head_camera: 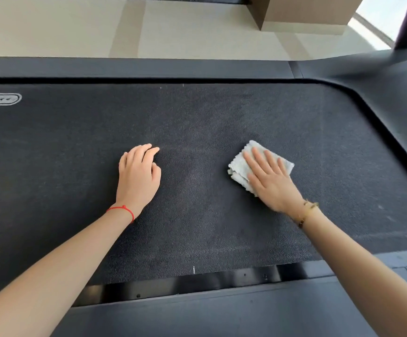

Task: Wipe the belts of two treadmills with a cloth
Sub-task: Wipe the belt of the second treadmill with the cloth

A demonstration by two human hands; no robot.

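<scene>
One cloth, folded, at 3 o'clock on belt, pressed under flat fingers of right hand. Left hand braces, fingers loosely curled, empty. Step: wiping. Next: likely sweep toward unwiped belt.

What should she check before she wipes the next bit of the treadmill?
1. Cloth lies flat on the belt: ok.
2. Right hand presses the cloth with straight fingers: ok.
3. Left hand rests on the belt, away from the cloth: ok.
4. Belt to the left of the cloth bare for wiping: ok.
5. Belt stopped: cannot tell.
6. Cloth clean underneath: cannot tell.
</scene>
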